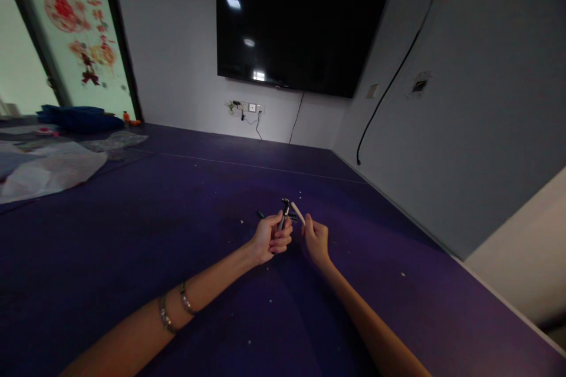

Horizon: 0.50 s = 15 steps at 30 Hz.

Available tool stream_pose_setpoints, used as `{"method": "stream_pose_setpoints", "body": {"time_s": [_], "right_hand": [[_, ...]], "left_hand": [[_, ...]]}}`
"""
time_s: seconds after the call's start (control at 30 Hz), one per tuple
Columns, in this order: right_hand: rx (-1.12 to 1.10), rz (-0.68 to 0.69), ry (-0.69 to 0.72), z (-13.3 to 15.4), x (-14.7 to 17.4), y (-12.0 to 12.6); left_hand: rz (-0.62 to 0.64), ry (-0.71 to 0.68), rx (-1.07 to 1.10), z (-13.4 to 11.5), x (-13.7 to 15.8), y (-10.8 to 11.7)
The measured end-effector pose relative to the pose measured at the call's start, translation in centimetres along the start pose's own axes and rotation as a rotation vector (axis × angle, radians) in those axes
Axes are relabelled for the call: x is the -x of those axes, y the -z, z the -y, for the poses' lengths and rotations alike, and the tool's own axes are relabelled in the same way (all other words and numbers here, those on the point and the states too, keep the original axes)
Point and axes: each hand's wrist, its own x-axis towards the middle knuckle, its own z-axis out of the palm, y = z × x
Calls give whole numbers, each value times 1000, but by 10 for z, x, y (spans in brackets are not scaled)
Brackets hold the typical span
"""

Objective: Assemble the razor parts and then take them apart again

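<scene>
My left hand (270, 237) is closed around a slim, dark and silver pen-like object (285, 211), which stands nearly upright out of the fist. I cannot tell whether it is one piece or several. Dark slim bits show beside the fist: a green-tipped one (261, 214) on the left and a black one (292, 217) on the right. In my right hand (316, 238), thumb and fingers pinch a slim white stick (297, 212), tilted up to the left. Its upper end is close to the dark object; whether they touch is unclear.
Small white scraps (402, 274) dot the purple surface (177, 235). To the left lie crumpled white sheeting (57, 171), clear plastic (117, 140) and a dark blue cloth heap (79, 119). A black cable (393, 79) hangs along the right wall; a television (300, 23) is mounted ahead.
</scene>
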Motion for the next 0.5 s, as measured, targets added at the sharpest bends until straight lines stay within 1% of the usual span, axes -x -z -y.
{"method": "stream_pose_setpoints", "body": {"time_s": [0.23,0.4,0.5], "right_hand": [[9,-28,15,5,-3,0],[45,9,40,-10,-4,4],[60,-19,29,-15,-8,10]], "left_hand": [[-46,-25,-73,1,-1,-2],[-87,-67,-151,0,2,-4],[-118,-129,-202,-4,2,-3]]}}
